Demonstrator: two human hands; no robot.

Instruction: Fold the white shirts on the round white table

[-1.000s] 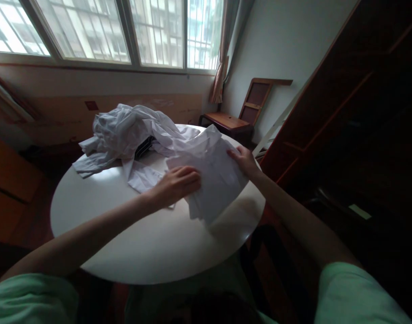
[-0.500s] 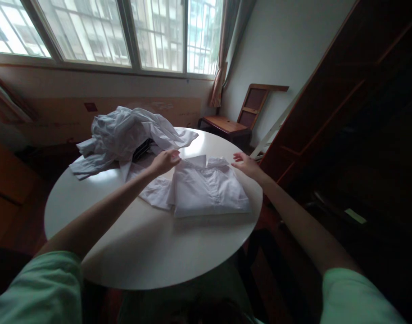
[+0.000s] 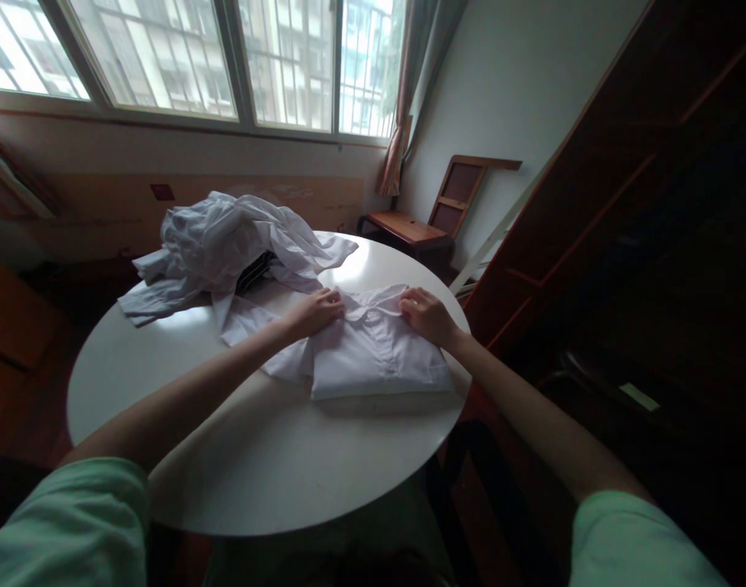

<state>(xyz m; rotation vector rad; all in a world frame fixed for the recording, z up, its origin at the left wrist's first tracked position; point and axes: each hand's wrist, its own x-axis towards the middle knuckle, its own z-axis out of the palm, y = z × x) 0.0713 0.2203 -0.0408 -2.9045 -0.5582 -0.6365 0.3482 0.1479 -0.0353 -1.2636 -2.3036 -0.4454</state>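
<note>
While both hands are pressed down at the collar end, the folded white shirt (image 3: 376, 355) is seen lying flat on the round white surface (image 3: 275, 465), toward its right edge. Left hand (image 3: 316, 311) is laid on the left side of the collar (image 3: 373, 300), fingers curled loosely, knuckles up; no cloth is seen pinched in it. Right hand (image 3: 426, 315) is set on the right side of the collar, fingers bent down onto the fabric; whether cloth is actually gripped cannot be told from this view. Hands are kept apart, with the collar's middle exposed between them.

Shirt is folded into a compact rectangle, collar pointing away from the person, bottom fold nearest the body. A loose flap of white cloth (image 3: 250, 322) is spread out just left of it, under the left forearm, touching the folded shirt's left edge.

Further back on the surface's left side, a heap of crumpled white garments (image 3: 219, 240) is piled, with something dark (image 3: 253, 271) partly covered beneath it; what it is cannot be identified. Heap and folded shirt are close, a trailing piece of the heap reaching almost to the left hand.

Green sleeves (image 3: 67, 522) are visible at both lower corners. Behind the surface, a wooden chair (image 3: 437, 216) is placed by the wall under the window (image 3: 195, 57). Dark wooden furniture (image 3: 623, 204) is seen on the right.
</note>
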